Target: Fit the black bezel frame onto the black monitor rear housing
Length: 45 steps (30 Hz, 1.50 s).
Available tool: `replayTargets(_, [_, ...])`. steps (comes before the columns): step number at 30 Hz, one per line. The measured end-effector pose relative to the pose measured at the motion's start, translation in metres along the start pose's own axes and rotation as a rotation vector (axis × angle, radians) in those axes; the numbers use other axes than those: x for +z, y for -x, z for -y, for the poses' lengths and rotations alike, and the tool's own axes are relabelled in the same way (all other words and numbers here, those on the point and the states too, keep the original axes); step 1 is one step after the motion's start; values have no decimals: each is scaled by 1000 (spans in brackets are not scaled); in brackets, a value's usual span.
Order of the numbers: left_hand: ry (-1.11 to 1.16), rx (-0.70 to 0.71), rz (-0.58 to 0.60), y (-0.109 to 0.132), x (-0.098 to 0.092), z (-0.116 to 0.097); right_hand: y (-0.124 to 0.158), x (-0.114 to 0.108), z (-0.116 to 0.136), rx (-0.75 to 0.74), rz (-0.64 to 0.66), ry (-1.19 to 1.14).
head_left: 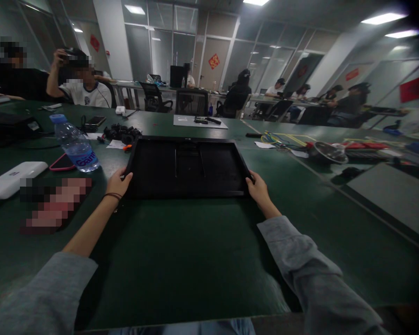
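A wide black rectangular panel with a raised rim (153, 170), like a shallow tray, is held in front of me over the green table. A recessed section with two thin bars shows at its middle, and a small light mark sits on its far edge. My left hand (118, 183) grips the left side, thumb on top and fingers mostly hidden beneath. On the opposite side, my right hand (259, 188) grips the right edge in the same way. Whether the panel's underside touches the table, I cannot tell.
Left on the green table (195, 260) are a water bottle (75, 144), a white device (16, 179), a pink-edged phone (62, 162) and tangled black gear (120, 132). To the right lie a metal bowl (326, 152), cables and a grey board (398, 197). People sit beyond.
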<state>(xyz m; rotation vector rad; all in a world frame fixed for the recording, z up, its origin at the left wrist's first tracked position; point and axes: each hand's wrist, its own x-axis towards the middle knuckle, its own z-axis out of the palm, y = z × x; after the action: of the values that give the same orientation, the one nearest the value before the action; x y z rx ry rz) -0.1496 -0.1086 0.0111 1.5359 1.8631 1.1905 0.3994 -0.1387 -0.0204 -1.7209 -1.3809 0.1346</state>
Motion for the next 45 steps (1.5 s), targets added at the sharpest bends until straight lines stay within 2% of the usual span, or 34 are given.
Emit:
replayTargets(4, [222, -103, 8, -4, 3, 6, 1, -1, 4, 20, 6, 47])
replayTargets(7, [290, -133, 3, -3, 4, 6, 2, -2, 6, 15, -9, 60])
replayTargets(15, [270, -88, 17, 1, 1, 3, 0, -3, 8, 17, -18, 101])
replayTargets(25, [328, -133, 66, 9, -1, -9, 3, -7, 11, -4, -49, 149])
replayTargets(31, [303, -133, 95, 7, 0, -5, 1, -9, 7, 3, -39, 125])
replayTargets(34, [125, -43, 47, 7, 1, -6, 2, -13, 9, 15, -78, 169])
replayTargets(37, [-131, 191, -62, 16, 1, -16, 6, -16, 17, 18, -148, 277])
replayTargets(39, [-290, 341, -96, 26, 2, -27, 11, -15, 27, -10, -173, 348])
replayTargets(41, [-398, 429, -83, 38, 4, -38, 17, -13, 38, -74, -164, 395])
replayTargets(45, [-505, 543, 43, 56, 14, -49, 31, -5, 57, -227, -74, 467])
